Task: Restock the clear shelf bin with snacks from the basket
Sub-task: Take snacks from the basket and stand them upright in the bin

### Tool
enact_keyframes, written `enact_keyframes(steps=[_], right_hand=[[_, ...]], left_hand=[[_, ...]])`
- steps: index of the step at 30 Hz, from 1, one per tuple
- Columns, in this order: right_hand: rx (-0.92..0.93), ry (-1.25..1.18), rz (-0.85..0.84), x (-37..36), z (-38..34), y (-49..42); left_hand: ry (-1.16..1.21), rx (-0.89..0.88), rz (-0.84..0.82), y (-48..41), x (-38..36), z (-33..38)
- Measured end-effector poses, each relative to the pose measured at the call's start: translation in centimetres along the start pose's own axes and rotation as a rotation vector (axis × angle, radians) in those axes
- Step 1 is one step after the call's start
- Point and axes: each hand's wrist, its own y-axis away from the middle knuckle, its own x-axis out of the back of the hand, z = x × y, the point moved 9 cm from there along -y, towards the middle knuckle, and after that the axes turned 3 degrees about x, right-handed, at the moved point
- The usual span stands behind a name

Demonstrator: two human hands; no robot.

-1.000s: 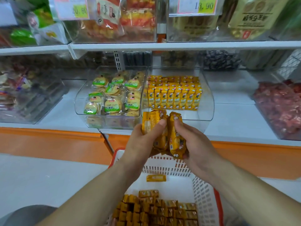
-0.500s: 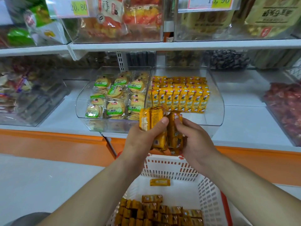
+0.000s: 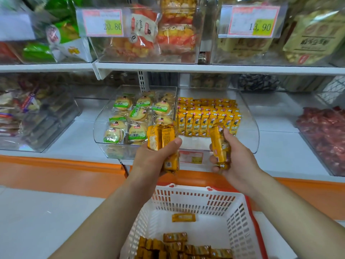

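We see a white shelf (image 3: 280,146) carrying clear bins, and below it, close in front of us, a white basket (image 3: 186,200) with a red rim. The basket holds a heap of yellow snack packs (image 3: 183,247) at its near end and one lone pack (image 3: 183,217) lying flat farther back. On the shelf, the clear shelf bin (image 3: 250,131) has upright yellow boxes (image 3: 207,118) ranked in rows across its back half. Just beside it on the left, a second bin (image 3: 100,128) holds round cakes (image 3: 138,113) in green-labelled wrappers. Both forearms reach up over the basket toward the front edges of the bins. The left hand (image 3: 151,159) has its fingers and thumb wrapped round a bundle of yellow packs (image 3: 160,139), held upright where the two bins meet. The right hand (image 3: 237,159), apart from the left, grasps a separate yellow pack (image 3: 219,146) upright before the clear shelf bin, fingers curled round it.
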Motion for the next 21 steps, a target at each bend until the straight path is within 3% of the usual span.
enact_keyframes(steps=[4, 8, 15, 21], right_hand=[[-0.02, -0.094, -0.137, -1.8, 0.0, 0.2], [0.059, 0.045, -0.132, -2.2, -1.4, -0.7], [0.346, 0.62, 0.118, -0.6, -6.0, -7.6], [0.59, 1.219, -0.019, -5.9, -5.8, -13.9]], left_hand=[[0.04, 0.0, 0.015, -0.1, 0.5, 0.6], [0.046, 0.002, 0.027, -0.3, 0.7, 1.1], [-0.029, -0.101, 0.008, -1.3, 2.3, 3.1], [-0.091, -0.102, 0.034, -2.0, 3.3, 2.8]])
